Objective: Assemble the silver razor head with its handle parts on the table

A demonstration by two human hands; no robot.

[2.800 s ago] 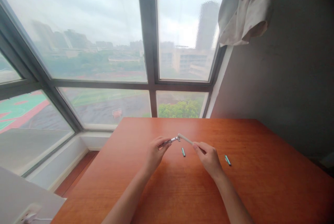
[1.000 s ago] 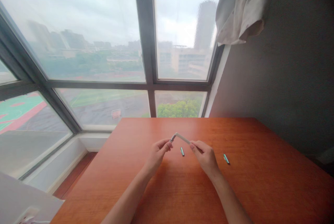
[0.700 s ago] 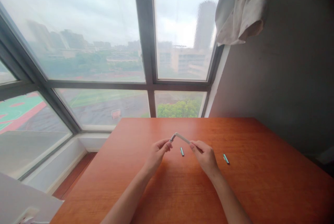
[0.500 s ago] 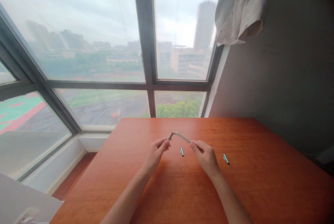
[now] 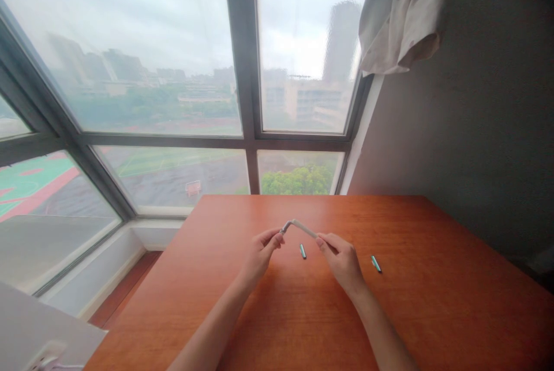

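My left hand [image 5: 265,251] pinches a short, thin grey pen-like piece [image 5: 286,225] between thumb and fingers, its free end pointing up and right. Held in my right hand [image 5: 341,257] is a slim pale grey stick [image 5: 304,228], which looks like a pen barrel and slants up to the left. Above the table the tips of the two pieces meet at an angle; whether they touch or are joined, I cannot tell. Between my hands lies a small dark and teal pen cap-like piece [image 5: 302,251]. A similar piece [image 5: 375,263] rests right of my right hand.
The reddish-brown wooden table [image 5: 242,325] reaches to the windows [image 5: 160,100] at the back. A grey wall [image 5: 454,140] runs along the right, with a pale garment [image 5: 400,19] hanging at upper right. A white cable [image 5: 60,366] shows at lower left.
The tip of the grey piece in my left hand has shifted slightly right, closer to the end of the pale stick. Both grips stay the same.
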